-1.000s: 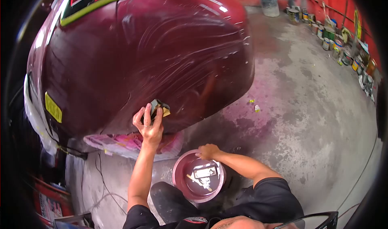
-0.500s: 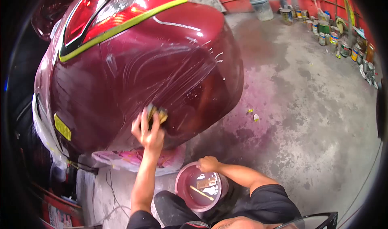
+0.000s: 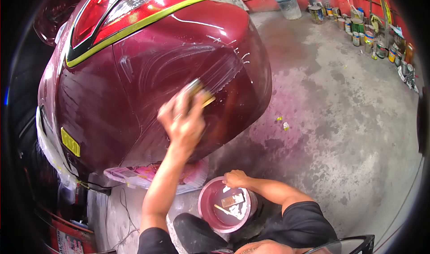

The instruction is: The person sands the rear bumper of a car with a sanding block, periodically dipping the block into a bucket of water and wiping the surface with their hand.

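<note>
My left hand (image 3: pixel 184 117) is closed around a sanding block (image 3: pixel 200 92), yellowish at one edge and grey at the other, held to the wet, dark red car bumper (image 3: pixel 170 70). Motion blurs the fingers a little. Pale, milky streaks run over the paint around the block. Lower down, my right hand (image 3: pixel 236 179) grips the rim of a pinkish bucket (image 3: pixel 204 209). Liquid lies in the bucket, together with a brown block (image 3: pixel 232 200) and a pale stick (image 3: pixel 222 209).
Yellow-green tape (image 3: pixel 139 30) edges the tail light (image 3: pixel 148 12), and another piece covers a small rectangle (image 3: pixel 70 142) low on the bumper. Pink-stained sheeting (image 3: pixel 156 175) lies underneath. Several paint cans (image 3: pixel 368 37) and a grey bucket (image 3: pixel 289 7) stand along the red wall.
My left hand has slid up and to the right across the bumper with the sanding block. The bucket and my right hand have shifted slightly right in view.
</note>
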